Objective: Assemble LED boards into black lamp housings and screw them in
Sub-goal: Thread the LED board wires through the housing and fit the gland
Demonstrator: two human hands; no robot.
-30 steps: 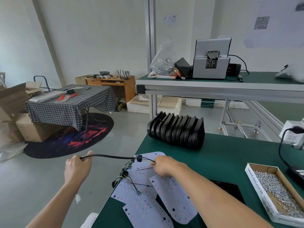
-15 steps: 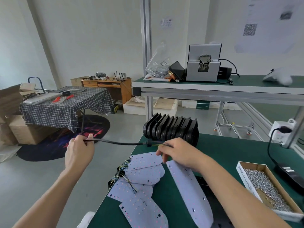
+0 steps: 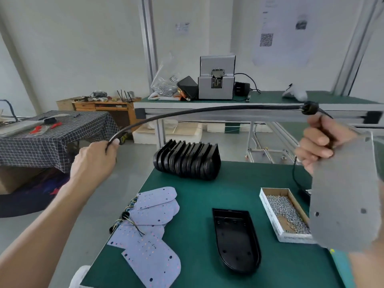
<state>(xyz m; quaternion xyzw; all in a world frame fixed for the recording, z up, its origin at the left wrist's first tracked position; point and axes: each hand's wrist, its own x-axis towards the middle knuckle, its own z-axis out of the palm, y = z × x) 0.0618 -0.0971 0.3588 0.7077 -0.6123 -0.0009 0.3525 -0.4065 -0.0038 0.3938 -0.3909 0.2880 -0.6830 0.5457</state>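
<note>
My right hand [image 3: 318,144] grips the top of an LED board [image 3: 342,192], held high at the right so the board hangs down with its plain grey back toward me. The board's black cable [image 3: 187,113] arcs across to my left hand [image 3: 95,161], which grips its free end out past the table's left edge. An open black lamp housing [image 3: 236,238] lies on the green table [image 3: 228,190] below. Several more LED boards [image 3: 151,225] with wires lie at the front left. A row of stacked black housings [image 3: 187,161] stands at the back.
A cardboard box of screws [image 3: 284,213] sits right of the open housing. A raised shelf [image 3: 228,109] behind carries a grey screw feeder [image 3: 216,80] and a bag of screws. To the left, off the table, stand a checked-cloth table [image 3: 52,134] and cardboard boxes.
My right hand lifted one LED board off the pile and carried it up and to the right. The cable stretched out between both hands. My view tilted down, showing the open housing.
</note>
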